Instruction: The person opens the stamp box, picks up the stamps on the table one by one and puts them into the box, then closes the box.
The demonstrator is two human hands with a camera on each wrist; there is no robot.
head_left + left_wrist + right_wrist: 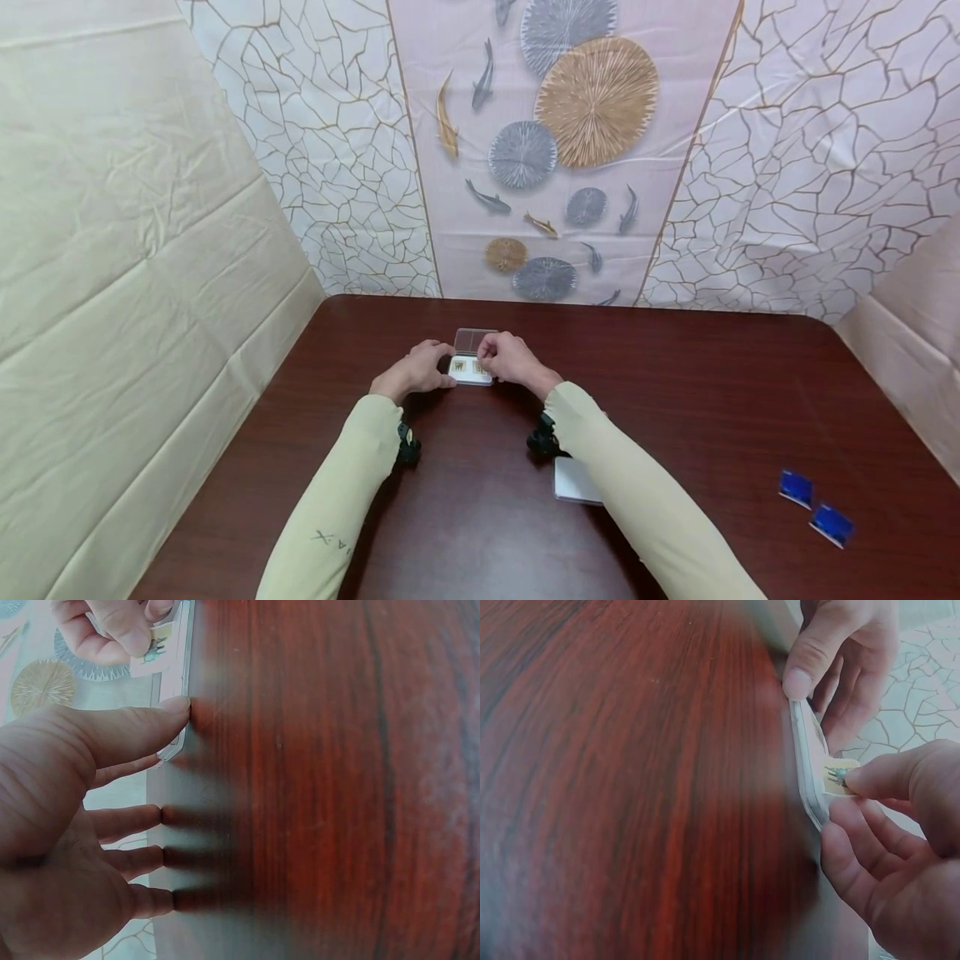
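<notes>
A small flat white case (pixel 470 381) lies on the dark table, its clear lid (pixel 466 339) raised at the back. My left hand (pixel 416 369) holds the case's left end between thumb and index finger; the other fingers spread, tips down at the table. Inside, at the left, sits a square cream pad (pixel 459 366) with dark comb-like marks. Over the case's right end, my right hand (pixel 514 358) pinches a tiny greenish piece with thin prongs (pixel 841 775) on a second cream pad (pixel 840 763). Its lower fingers are at the case's corner in the right wrist view.
Another flat white case (pixel 576 481) lies partly under the right forearm. Two small blue packets (pixel 796 488) lie at the right of the brown table (pixel 465 517). Patterned cloth (pixel 517 208) hangs behind the table's back edge.
</notes>
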